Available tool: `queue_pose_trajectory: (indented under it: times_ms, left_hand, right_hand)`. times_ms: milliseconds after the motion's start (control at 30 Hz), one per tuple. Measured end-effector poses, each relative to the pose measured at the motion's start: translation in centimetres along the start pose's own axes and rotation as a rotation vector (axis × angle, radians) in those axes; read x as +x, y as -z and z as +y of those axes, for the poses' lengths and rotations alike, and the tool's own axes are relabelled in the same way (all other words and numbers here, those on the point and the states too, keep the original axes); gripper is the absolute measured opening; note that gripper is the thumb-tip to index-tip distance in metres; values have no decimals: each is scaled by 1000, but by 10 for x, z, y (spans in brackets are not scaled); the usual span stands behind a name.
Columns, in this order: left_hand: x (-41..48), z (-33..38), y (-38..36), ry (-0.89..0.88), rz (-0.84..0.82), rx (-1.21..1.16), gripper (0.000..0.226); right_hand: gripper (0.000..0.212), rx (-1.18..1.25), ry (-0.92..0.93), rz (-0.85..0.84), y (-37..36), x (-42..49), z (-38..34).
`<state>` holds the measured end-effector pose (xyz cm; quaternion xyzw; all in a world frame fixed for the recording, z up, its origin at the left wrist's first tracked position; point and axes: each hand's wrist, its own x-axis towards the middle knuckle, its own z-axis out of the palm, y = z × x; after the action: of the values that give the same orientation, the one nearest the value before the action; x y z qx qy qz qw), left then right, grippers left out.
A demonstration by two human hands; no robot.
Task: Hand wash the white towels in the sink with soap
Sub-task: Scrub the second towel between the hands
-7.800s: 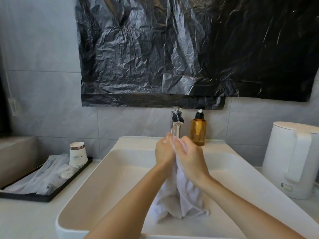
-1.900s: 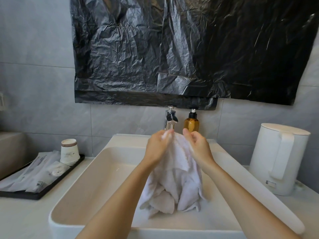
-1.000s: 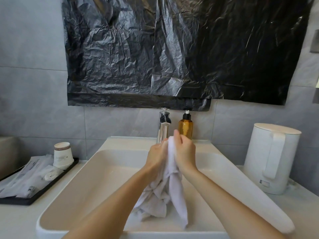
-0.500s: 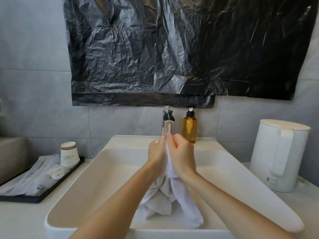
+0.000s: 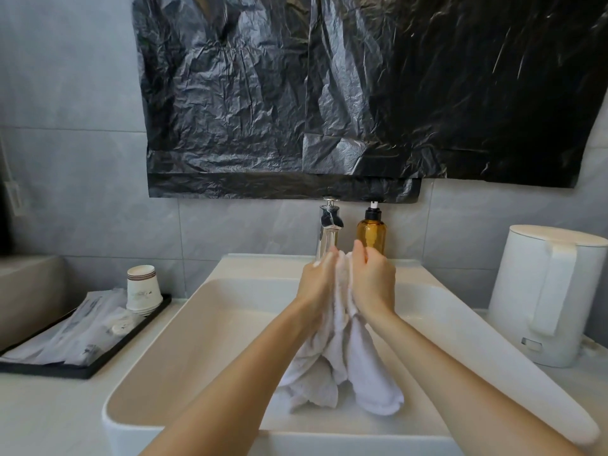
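Towel (image 5: 342,357) bunched over sink (image 5: 214,324) middle, lower end on basin floor. L hand (image 5: 317,284) & R hand (image 5: 373,284) squeeze its top betw. them, fingers together, curled onto it. Tap (image 5: 329,228), soap bottle (image 5: 371,230) just behind; kettle (image 5: 546,291) at right.

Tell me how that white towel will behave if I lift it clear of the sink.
Probably floppy: the towel hangs in limp folds below the left hand and right hand. Likely heavy for its size if soaked, though wetness is hard to see. Possible foam on the left hand hints at slipperiness.
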<state>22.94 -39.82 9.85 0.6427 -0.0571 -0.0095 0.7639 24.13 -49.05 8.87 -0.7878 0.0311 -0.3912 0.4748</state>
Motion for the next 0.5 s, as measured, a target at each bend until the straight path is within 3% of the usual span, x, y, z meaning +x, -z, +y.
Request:
queue_pose_trajectory:
  times_ms: [133, 200, 300, 433, 500]
  left_hand:
    - [4, -3, 2, -24, 96, -12, 41]
    - [3, -1, 1, -15, 99, -37, 42]
    - [-1, -1, 0, -23, 40, 7, 39]
    - [4, 0, 6, -58, 90, 18, 36]
    - [3, 1, 5, -27, 70, 25, 35]
  right_hand:
    - [45, 15, 339, -102, -1, -26, -2]
    - [45, 5, 310, -94, -2, -14, 1]
    - [46, 22, 87, -43, -1, -4, 1]
    - [47, 48, 396, -107, -1, -34, -10]
    - [48, 68, 332, -77, -1, -25, -10]
